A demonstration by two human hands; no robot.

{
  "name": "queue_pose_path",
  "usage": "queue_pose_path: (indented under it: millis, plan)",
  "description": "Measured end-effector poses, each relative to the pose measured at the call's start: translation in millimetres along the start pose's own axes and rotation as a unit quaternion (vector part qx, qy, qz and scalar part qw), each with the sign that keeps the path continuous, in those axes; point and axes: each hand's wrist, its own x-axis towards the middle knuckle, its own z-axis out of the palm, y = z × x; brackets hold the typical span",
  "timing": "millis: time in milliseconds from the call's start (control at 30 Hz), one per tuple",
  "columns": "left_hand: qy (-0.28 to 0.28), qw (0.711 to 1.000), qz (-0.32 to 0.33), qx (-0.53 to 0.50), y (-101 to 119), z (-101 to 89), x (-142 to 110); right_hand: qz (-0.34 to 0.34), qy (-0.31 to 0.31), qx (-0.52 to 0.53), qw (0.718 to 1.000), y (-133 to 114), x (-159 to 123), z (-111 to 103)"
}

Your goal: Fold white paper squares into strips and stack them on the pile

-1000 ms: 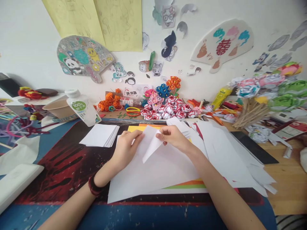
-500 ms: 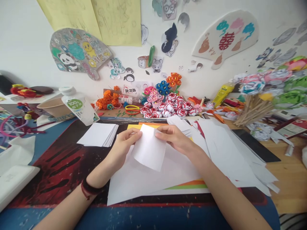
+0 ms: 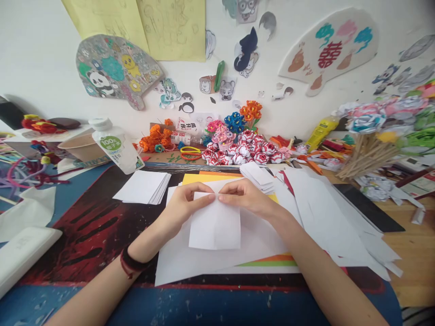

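Note:
A small white square of paper [image 3: 215, 228] hangs upright between my hands, with a faint crease down its middle. My left hand [image 3: 188, 206] pinches its top edge between thumb and fingers, close to the centre. Right beside it, my right hand [image 3: 246, 197] pinches the same edge, the two thumb tips almost meeting. Below the square lies a large white sheet [image 3: 180, 267], on top of coloured sheets whose orange and green edges show at the right. To the left sits a stack of white paper squares [image 3: 141, 188]; a smaller stack of folded white paper [image 3: 257, 175] is behind my right hand.
Loose white sheets [image 3: 326, 217] cover the right side beside a black flat slab [image 3: 370, 208]. Along the back stand red-and-white paper flowers [image 3: 244, 151] and a white bottle [image 3: 117, 147]. At the left edge lies a white case [image 3: 29, 253].
The paper square was folded over and angled; it has been opened out and turned to face me squarely. Both hands have come closer together along its top edge.

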Motion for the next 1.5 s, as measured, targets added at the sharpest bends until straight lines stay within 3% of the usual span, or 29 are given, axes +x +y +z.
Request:
queue_pose_path:
  millis: [533, 700, 900, 1067, 1133, 1167, 1233, 1300, 1367, 1500]
  plan:
    - [-0.001, 0.980, 0.086, 0.177, -3, -0.9, 2, -0.024, -0.008, -0.096, 0.995, 0, 1, 2]
    - [0.001, 0.976, 0.101, 0.191, -4, 0.3, 1, -0.032, 0.023, -0.079, 0.996, 2, 3, 6]
    - [0.044, 0.968, 0.146, 0.198, -6, 3.8, -1, -0.055, 0.046, -0.050, 0.996, 3, 3, 8]
    - [0.067, 0.965, 0.133, 0.214, -9, -4.6, 4, -0.051, 0.093, -0.039, 0.994, 4, 3, 5]
    - [0.125, 0.938, 0.176, 0.270, -9, -10.1, 5, -0.053, 0.137, -0.022, 0.989, 6, 4, 4]
    - [0.166, 0.908, 0.215, 0.320, -9, -12.3, 5, -0.053, 0.161, -0.011, 0.985, 7, 5, 3]
    - [0.222, 0.818, 0.298, 0.440, -9, -13.8, 3, -0.044, 0.201, 0.015, 0.978, 9, 6, 3]
    - [0.212, 0.743, 0.353, 0.528, -9, -11.3, 1, -0.030, 0.219, 0.051, 0.974, 10, 7, 4]
    - [0.166, 0.724, 0.367, 0.560, -12, -6.4, 0, -0.028, 0.202, 0.086, 0.975, 10, 7, 5]
    - [0.133, 0.761, 0.329, 0.543, -18, -0.7, 2, -0.032, 0.148, 0.127, 0.980, 9, 6, 7]
